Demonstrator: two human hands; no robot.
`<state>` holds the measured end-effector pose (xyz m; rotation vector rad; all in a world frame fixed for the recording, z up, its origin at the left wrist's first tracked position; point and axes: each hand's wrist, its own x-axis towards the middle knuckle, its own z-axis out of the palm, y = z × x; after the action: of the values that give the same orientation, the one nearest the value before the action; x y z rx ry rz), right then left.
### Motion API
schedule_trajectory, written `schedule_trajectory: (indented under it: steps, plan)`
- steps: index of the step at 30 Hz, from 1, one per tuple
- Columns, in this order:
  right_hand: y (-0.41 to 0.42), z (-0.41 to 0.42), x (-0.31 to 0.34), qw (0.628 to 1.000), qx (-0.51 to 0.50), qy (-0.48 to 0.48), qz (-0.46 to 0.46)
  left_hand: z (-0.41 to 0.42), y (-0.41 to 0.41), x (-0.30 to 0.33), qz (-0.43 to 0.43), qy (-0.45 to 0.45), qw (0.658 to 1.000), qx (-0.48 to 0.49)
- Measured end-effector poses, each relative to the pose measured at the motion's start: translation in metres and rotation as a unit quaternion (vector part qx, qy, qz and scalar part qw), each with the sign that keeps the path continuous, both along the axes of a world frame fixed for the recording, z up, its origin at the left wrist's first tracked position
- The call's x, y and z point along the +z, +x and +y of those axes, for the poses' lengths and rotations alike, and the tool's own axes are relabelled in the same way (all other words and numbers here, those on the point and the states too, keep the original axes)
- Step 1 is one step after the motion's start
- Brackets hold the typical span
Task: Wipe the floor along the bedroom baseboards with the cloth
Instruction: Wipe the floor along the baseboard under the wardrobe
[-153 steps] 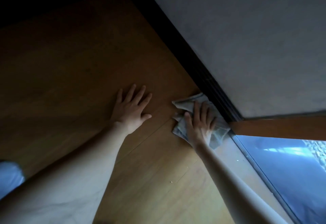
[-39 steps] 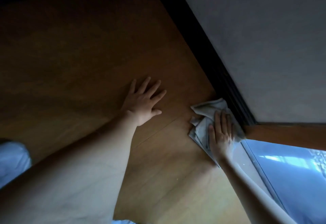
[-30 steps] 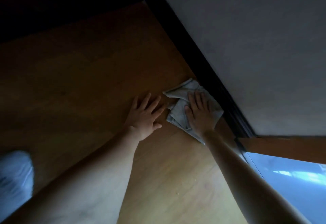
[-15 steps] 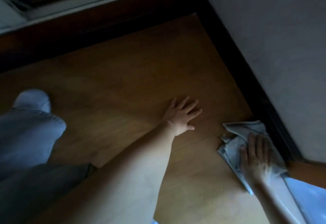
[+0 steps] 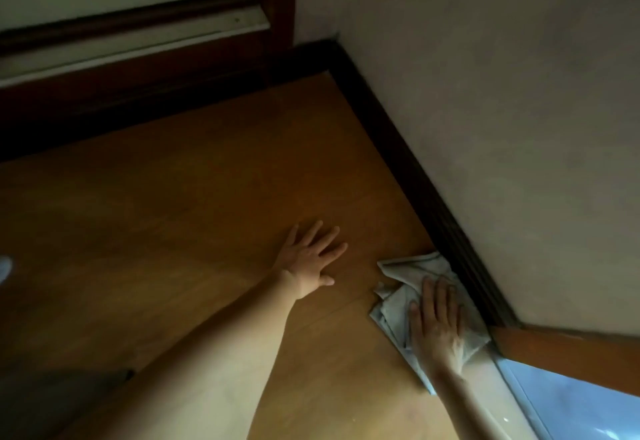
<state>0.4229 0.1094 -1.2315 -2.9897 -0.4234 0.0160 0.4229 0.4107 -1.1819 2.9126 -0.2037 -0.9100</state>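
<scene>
Head view, cloth: A pale grey cloth [image 5: 403, 296] is lying crumpled and folded on the floor, its surface creased into soft ridges, its far edge touching the foot of the baseboard.
Head view, right hand: The right hand [image 5: 437, 322] is pressing flat on the cloth, fingers straight and held together, pointing along the baseboard; nothing is being gripped.
Head view, left hand: The left hand [image 5: 309, 263] is resting palm-down on bare floor, fingers straight and spread, holding nothing; it is lying beside the cloth but apart from it.
Head view, floor: The wooden floor [image 5: 194, 204] is showing a smooth, orange-brown, slightly glossy finish, with a thin seam running between the two hands.
Head view, baseboard: A dark, moulded baseboard [image 5: 408, 176] is running straight from the far corner down to the cloth, where it is meeting a lighter brown wooden frame [image 5: 561, 353].
Head view, wall: A matt, pale wall [image 5: 485, 110] is rising above the baseboard with a faintly grainy texture.
Head view, far side: A dark wooden door frame [image 5: 138, 69] is closing the far side of the floor, meeting the baseboard at the corner.
Head view, lower right: A blue-lit pane [image 5: 571, 408] is sitting behind a pale, glossy sill [image 5: 491, 391] under the right forearm.
Head view, open room: Bare floor is lying ahead of the cloth along the baseboard up to the corner, and wide to the left of both hands.
</scene>
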Motion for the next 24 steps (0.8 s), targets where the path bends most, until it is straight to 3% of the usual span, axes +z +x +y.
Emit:
schedule_trajectory:
  steps: [5,12,19,24]
  plan:
    - [0.048,0.028,0.006,0.997,0.061,-0.013,0.04,-0.001,-0.001,-0.001,-0.008,0.0,1.0,-0.002]
    - [-0.02,-0.029,0.015,0.999,-0.01,0.023,0.031,0.0,-0.004,0.002,-0.012,-0.011,1.0,0.007]
    - [0.052,0.043,0.009,0.998,0.044,-0.003,0.044,-0.001,-0.01,0.0,-0.024,0.004,1.0,0.008]
    - [-0.011,-0.023,0.013,0.999,0.011,0.006,0.04,-0.003,-0.007,-0.001,-0.008,0.01,1.0,0.012]
